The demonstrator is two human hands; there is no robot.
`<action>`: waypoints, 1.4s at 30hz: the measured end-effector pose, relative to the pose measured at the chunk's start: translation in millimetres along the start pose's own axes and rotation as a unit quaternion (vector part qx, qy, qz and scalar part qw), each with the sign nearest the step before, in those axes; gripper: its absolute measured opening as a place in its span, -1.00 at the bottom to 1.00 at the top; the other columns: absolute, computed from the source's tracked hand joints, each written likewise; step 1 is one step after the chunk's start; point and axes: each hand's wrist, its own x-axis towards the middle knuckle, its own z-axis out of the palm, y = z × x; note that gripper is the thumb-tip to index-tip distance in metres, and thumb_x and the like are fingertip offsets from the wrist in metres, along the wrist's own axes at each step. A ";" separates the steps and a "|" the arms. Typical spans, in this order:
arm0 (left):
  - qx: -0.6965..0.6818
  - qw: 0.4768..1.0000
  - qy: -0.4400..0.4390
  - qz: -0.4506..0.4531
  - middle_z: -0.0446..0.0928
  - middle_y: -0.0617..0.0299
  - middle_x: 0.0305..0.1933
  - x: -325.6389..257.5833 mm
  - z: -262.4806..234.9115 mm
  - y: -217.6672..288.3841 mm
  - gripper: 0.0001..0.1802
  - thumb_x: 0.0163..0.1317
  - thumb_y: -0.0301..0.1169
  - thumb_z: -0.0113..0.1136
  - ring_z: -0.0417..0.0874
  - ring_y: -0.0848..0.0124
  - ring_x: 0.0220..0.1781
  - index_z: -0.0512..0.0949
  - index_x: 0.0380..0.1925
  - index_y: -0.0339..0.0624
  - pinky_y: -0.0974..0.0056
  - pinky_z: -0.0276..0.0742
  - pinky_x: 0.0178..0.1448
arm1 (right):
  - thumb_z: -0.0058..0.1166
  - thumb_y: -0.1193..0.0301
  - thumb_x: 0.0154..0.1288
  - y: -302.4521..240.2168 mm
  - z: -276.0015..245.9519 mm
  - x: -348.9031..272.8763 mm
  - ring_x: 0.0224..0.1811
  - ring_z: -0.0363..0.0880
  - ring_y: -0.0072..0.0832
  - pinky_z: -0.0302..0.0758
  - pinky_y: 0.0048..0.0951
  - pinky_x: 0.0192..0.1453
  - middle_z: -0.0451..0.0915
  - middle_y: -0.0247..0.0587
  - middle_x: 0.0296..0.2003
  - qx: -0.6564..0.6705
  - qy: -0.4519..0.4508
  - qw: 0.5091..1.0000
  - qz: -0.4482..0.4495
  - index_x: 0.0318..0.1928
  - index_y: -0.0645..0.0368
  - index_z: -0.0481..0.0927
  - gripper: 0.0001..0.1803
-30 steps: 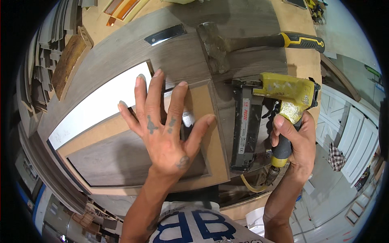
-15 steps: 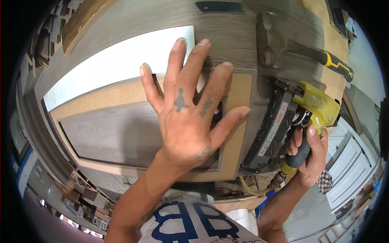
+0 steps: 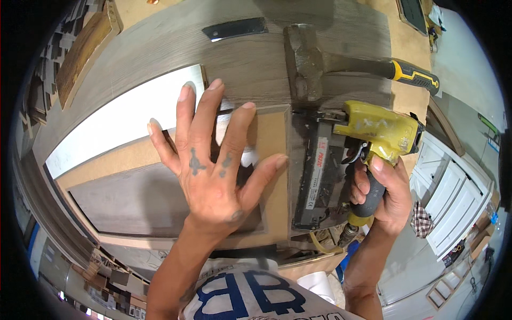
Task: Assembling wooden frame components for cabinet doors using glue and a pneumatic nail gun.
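Observation:
My left hand (image 3: 210,184) lies with fingers spread over a tan-edged wooden frame (image 3: 277,186) with a grey wood-grain centre panel (image 3: 128,205). Its fingertips reach onto a white strip (image 3: 125,130) along the frame's far side. Something pale and shiny (image 3: 221,130) shows between the fingers; its kind is hidden. My right hand (image 3: 394,197) is wrapped around the dark grip of a yellow and black air nail gun (image 3: 378,128). The gun's long black magazine lies beside the frame's right edge. A finger is close to the trigger; contact cannot be made out.
A heavy hammer (image 3: 304,64) with a black and yellow handle lies beyond the nail gun. Left of it is a flat dark piece (image 3: 234,29). A wooden board (image 3: 85,58) sits at the far left. A yellow hose (image 3: 322,244) runs below the gun. White panelled doors (image 3: 453,184) stand at right.
The whole view has shifted and turned, so bench, hands and nail gun appear further left in the picture. Both hands keep about the same places against the frame.

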 end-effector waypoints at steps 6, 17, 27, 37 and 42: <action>0.011 1.000 -0.010 0.002 0.23 0.01 0.44 1.3 -1.9 0.5 -0.27 0.03 0.01 0.40 0.01 -0.04 0.55 0.51 0.21 -0.01 -0.38 -0.49 0.47 | 0.28 0.45 0.18 -6.3 0.8 3.2 -0.61 0.42 -0.51 0.39 -0.43 -0.59 0.46 -0.25 -0.53 -0.023 -0.005 0.999 0.023 -0.11 0.25 0.44 -0.66; 0.007 1.000 -0.004 0.012 0.21 -0.01 0.44 -1.2 1.2 -1.5 -0.25 0.05 0.02 0.39 0.02 -0.07 0.55 0.47 0.25 0.01 -0.40 -0.48 0.46 | 0.30 0.48 0.15 -7.1 1.5 2.2 -0.61 0.42 -0.54 0.39 -0.45 -0.60 0.46 -0.28 -0.51 -0.039 0.010 0.999 0.007 -0.09 0.26 0.45 -0.64; 0.004 1.000 0.009 0.018 0.23 -0.04 0.42 2.2 2.6 0.7 -0.27 0.03 0.01 0.41 0.05 -0.10 0.53 0.52 0.18 -0.09 -0.41 -0.44 0.45 | 0.32 0.53 0.10 -12.0 -5.8 9.6 -0.61 0.41 -0.50 0.38 -0.42 -0.61 0.45 -0.24 -0.50 -0.021 0.011 1.000 0.018 -0.03 0.25 0.40 -0.55; -0.007 0.999 0.018 0.033 0.11 0.07 0.50 -9.9 -1.3 -15.7 -0.22 0.09 0.00 0.37 -0.02 0.00 0.57 0.40 0.28 -0.08 -0.40 -0.44 0.46 | 0.19 0.37 0.27 2.2 2.0 -10.0 -0.66 0.30 -0.55 0.29 -0.50 -0.63 0.37 -0.27 -0.59 -0.034 -0.016 0.999 -0.034 -0.05 0.22 0.38 -0.66; -0.077 0.992 0.052 0.087 -0.06 0.02 0.57 -46.3 -79.4 -76.9 -0.19 0.25 -0.02 0.19 -0.12 0.05 0.60 0.18 0.42 -0.11 -0.42 -0.29 0.48 | -0.07 0.23 0.47 70.1 -62.5 -97.4 -0.71 0.07 -0.68 0.08 -0.55 -0.63 0.22 -0.45 -0.66 0.048 -0.026 0.988 -0.143 -0.26 0.15 0.39 -0.75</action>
